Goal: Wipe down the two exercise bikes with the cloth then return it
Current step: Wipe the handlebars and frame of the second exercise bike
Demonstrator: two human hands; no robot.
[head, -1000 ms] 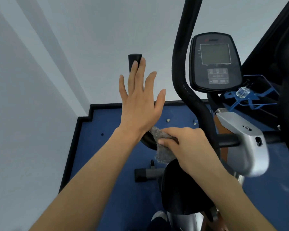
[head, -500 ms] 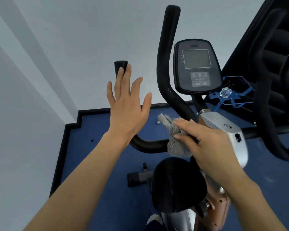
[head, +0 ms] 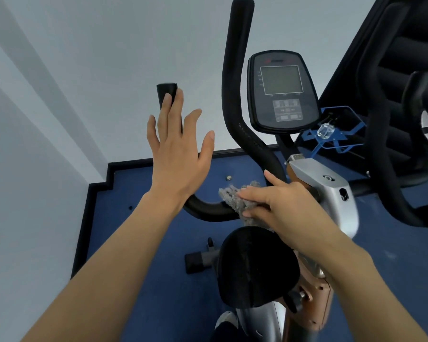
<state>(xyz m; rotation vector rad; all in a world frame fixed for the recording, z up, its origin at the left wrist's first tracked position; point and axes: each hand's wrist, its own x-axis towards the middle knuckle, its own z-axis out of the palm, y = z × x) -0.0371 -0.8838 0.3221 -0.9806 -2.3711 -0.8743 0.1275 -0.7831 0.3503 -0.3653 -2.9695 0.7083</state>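
Two bikes to wipe; first one in progress. Right hand (head: 289,208) pinches cloth (head: 240,202) against handlebar (head: 208,209) near the stem. Left hand (head: 178,154) spread, empty. Second bike (head: 391,134), return likely pending.

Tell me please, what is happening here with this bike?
A person is cleaning an exercise bike. The right hand presses a grey cloth on the black handlebar, near the silver frame. The left hand is open, fingers spread, holding nothing, in front of the handlebar's left grip. The seat is below the hands.
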